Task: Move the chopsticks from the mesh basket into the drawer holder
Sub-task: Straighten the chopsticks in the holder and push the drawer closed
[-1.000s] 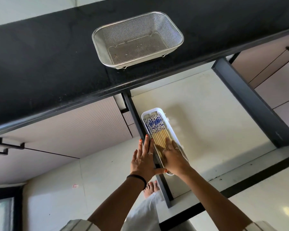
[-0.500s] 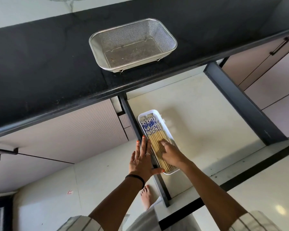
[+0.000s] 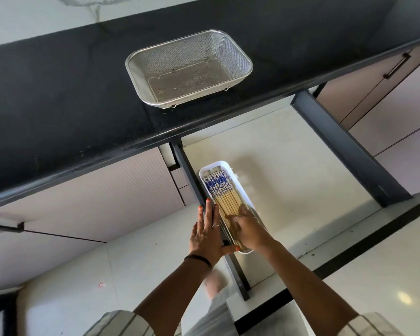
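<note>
We record a mesh basket [image 3: 189, 69] standing on its small wire feet on the black countertop [image 3: 58, 93], with only a few specks on its mesh floor. Below the counter edge we find a drawer [image 3: 289, 180] pulled out, pale inside, with dark grey side walls. The white holder [image 3: 230, 207] lies in the drawer's left part, just beside the left wall. We see the chopsticks [image 3: 224, 195] bundled lengthwise in the holder, their blue-and-white patterned ends toward the counter and their plain wooden lengths toward us. Our right hand [image 3: 249, 229] lies on the near part of the bundle, fingers bent over the sticks and pressing on them; we cannot tell whether any stick is actually gripped. Our left hand [image 3: 207, 235] lies flat with straight fingers along the drawer's left wall, thumb reaching toward the holder's near end, grasping nothing; a dark band [image 3: 199, 259] circles that wrist. To the left we note a ribbed cabinet front [image 3: 95, 197] and dark handles [image 3: 3, 229]; to the right, further cabinet fronts with a dark bar handle [image 3: 398, 66]. A bare foot [image 3: 215, 284], blurred, shows on the pale floor [image 3: 83, 275] below.
</note>
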Demonstrator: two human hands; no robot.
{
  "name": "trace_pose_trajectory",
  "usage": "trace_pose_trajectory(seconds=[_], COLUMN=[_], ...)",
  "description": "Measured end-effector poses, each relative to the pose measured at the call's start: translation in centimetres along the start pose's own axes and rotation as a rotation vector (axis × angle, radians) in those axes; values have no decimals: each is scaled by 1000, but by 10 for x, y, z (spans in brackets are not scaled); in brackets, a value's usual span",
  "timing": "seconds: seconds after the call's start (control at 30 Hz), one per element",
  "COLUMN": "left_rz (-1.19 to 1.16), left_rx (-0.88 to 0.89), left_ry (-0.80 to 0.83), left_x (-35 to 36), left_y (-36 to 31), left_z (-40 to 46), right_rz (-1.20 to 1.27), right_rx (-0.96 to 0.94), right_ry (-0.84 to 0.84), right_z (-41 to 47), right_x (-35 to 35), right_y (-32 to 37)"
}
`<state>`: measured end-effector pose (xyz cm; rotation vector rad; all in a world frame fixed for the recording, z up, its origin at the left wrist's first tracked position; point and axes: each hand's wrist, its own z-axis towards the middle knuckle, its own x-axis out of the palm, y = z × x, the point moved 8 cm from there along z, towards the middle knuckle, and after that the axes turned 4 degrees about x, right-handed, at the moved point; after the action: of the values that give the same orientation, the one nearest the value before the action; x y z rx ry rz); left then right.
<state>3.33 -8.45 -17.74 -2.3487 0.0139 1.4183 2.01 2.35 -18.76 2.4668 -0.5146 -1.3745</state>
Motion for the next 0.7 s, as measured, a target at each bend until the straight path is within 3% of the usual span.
trace_pose_trajectory(seconds=[0.2,0.5,0.7], left_rz=[-9,-1,7], left_rx=[-2,-1,4], left_ry=[10,2,-11], left_x=[2,2,4], left_y=[1,1,2], left_z=[0,0,2], right_rz=[159,-90,-101], right_rx=[157,-56,18], right_ry=[-20,47,38], right_z=[4,-5,-6], right_x=[-10,10,10], right_y=[-4,2,-8])
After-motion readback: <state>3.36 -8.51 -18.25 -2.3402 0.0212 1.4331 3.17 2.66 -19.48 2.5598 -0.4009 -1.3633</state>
